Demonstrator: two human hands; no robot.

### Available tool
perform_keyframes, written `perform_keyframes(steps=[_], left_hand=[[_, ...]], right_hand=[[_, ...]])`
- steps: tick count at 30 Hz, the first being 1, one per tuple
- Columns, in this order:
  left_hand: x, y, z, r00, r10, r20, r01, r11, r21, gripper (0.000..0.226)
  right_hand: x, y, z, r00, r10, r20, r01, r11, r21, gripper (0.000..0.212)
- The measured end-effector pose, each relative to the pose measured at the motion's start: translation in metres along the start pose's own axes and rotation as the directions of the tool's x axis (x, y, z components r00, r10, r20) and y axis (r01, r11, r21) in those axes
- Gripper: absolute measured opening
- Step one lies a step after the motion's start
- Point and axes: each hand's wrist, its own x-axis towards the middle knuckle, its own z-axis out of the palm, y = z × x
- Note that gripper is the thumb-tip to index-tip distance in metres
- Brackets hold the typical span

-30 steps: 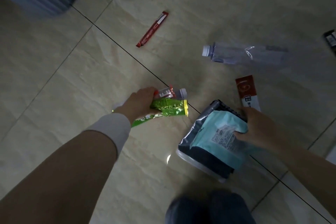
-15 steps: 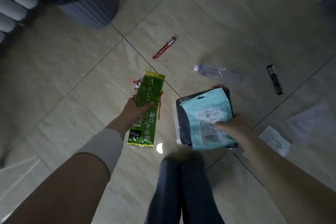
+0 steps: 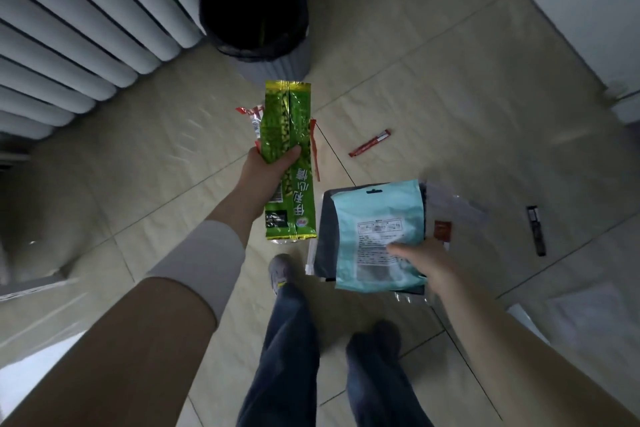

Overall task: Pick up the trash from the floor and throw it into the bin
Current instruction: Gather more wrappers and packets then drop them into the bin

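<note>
My left hand (image 3: pixel 265 172) grips a long green snack packet (image 3: pixel 289 156) together with a red-and-white wrapper (image 3: pixel 254 118) behind it. My right hand (image 3: pixel 424 260) holds a light blue pouch (image 3: pixel 379 225) stacked on a grey plastic bag (image 3: pixel 323 236). Both hands hang above the tiled floor. The grey bin (image 3: pixel 273 62) with a black liner stands ahead, just beyond the green packet. On the floor lie a red stick wrapper (image 3: pixel 370 143), a black wrapper (image 3: pixel 536 230) and a small red packet (image 3: pixel 442 229), with a clear plastic bottle (image 3: pixel 453 204) partly hidden behind the pouch.
A white ribbed radiator (image 3: pixel 76 28) runs along the left, beside the bin. A white wall or door (image 3: pixel 588 3) stands at the right. White paper (image 3: pixel 581 308) lies on the floor at the right. My legs and shoes fill the bottom middle.
I have risen from a crouch and turned toward the bin, which now sits fully in view. Both hands lifted their packets off the floor and carried them closer to the bin.
</note>
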Motion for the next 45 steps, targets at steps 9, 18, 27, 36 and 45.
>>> perform_keyframes(steps=[9, 18, 27, 36, 45], left_hand=[[0.059, 0.077, -0.100, 0.996, 0.072, -0.049, -0.074, 0.997, -0.038, 0.065], [0.145, 0.165, -0.143, 0.982, 0.133, -0.134, -0.131, 0.991, 0.022, 0.067], [0.242, 0.229, -0.147, 0.967, 0.112, -0.229, -0.100, 0.993, 0.064, 0.063], [0.350, 0.255, -0.139, 0.978, 0.147, -0.147, -0.116, 0.972, 0.204, 0.058], [0.492, 0.179, -0.123, 0.989, -0.146, 0.003, 0.136, 0.929, 0.345, 0.079]], right_hand=[[-0.016, -0.140, 0.069, 1.000, 0.009, 0.028, -0.009, 1.000, -0.004, 0.013], [0.009, -0.284, 0.074, 0.995, -0.027, 0.100, 0.022, 0.998, 0.053, 0.012], [0.055, -0.421, 0.031, 0.999, -0.012, 0.038, 0.011, 1.000, 0.026, 0.019], [0.124, -0.535, 0.035, 0.999, -0.041, -0.008, 0.041, 0.999, -0.008, 0.024], [0.261, -0.585, 0.091, 1.000, -0.012, 0.012, 0.015, 0.960, -0.279, 0.066]])
